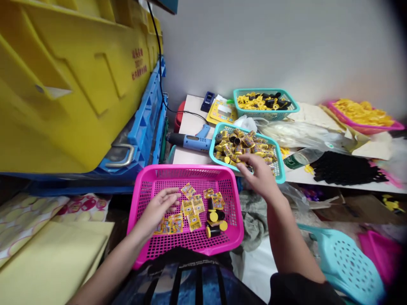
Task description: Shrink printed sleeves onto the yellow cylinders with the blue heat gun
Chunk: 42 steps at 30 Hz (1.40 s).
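A pink basket (152, 178) rests on my lap, with several small yellow packets (190, 207) and a few black-and-yellow spools (213, 224) in it. My left hand (158, 207) lies inside this basket, fingers loosely stretched toward the packets, holding nothing I can see. My right hand (259, 173) reaches into the near teal basket (280, 169), which is full of wrapped black-and-yellow spools (241, 146). Its fingers curl down among the spools; whether they grip one is hidden.
A blue glue gun (190, 141) lies on the table left of the teal basket. A second teal basket (265, 101) and a pink tray (365, 116) of yellow parts stand behind. Yellow and blue crates (79, 84) are stacked at left; a teal stool (349, 262) is at lower right.
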Available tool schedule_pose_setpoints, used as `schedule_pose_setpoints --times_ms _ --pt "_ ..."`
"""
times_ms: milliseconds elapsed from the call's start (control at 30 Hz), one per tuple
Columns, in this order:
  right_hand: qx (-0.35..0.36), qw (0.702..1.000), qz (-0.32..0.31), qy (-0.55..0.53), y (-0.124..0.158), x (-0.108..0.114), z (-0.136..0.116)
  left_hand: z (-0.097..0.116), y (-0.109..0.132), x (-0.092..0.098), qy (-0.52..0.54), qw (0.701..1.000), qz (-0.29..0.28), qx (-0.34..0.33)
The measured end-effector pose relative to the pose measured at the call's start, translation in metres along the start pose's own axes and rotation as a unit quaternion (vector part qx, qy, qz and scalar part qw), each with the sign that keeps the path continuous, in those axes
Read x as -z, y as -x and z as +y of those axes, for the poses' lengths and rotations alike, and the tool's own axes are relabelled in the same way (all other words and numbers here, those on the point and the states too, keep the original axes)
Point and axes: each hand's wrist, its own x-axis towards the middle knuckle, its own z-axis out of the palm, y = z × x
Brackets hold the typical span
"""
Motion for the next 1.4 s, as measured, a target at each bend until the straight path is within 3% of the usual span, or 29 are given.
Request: schedule_pose_setpoints --times_ms 100,200,333,467,567,700,800,900,1033,1200,1400 --pt "0.017 0.985 -0.172 0.002 0.046 -0.028 -0.013 -0.006 -0.005 0.006 0.008 1.000 0.014 0.004" --pt "0.006 0.964 -0.264 0.037 0.083 -0.063 -0.033 -0.005 -0.009 0.001 -0.023 1.000 -0.012 -0.003" --pt "-0.063 0.957 -0.266 0.097 0.103 -0.097 -0.054 -0.005 -0.009 -0.007 -0.082 0.995 -0.053 -0.009" --pt "-0.065 0.956 -0.274 0.076 0.102 -0.107 -0.060 -0.008 -0.009 -0.013 -0.130 0.989 -0.067 -0.029" --pt "-0.019 0.960 -0.278 0.010 0.102 -0.103 -0.058 -0.003 -0.017 -0.031 -0.229 0.962 -0.103 -0.102" --pt "0.020 0.957 -0.267 -0.113 0.112 -0.088 -0.060 0.000 -0.044 -0.072 -0.390 0.881 -0.202 -0.175" --pt "0.030 0.945 -0.248 -0.212 0.123 -0.079 -0.063 -0.010 -0.067 -0.101 -0.419 0.871 -0.197 -0.165" --pt "0.012 0.936 -0.203 -0.288 0.134 -0.076 -0.063 -0.025 -0.081 -0.115 -0.427 0.872 -0.194 -0.144" --pt "-0.062 0.920 -0.122 -0.367 0.140 -0.079 -0.052 -0.026 -0.087 -0.102 -0.405 0.885 -0.200 -0.116" --pt "-0.183 0.877 -0.042 -0.442 0.120 -0.088 -0.046 -0.005 -0.066 -0.058 -0.345 0.917 -0.183 -0.074" --pt "-0.217 0.846 -0.106 -0.476 0.072 -0.097 -0.077 0.005 -0.015 -0.026 -0.168 0.973 -0.153 -0.041"
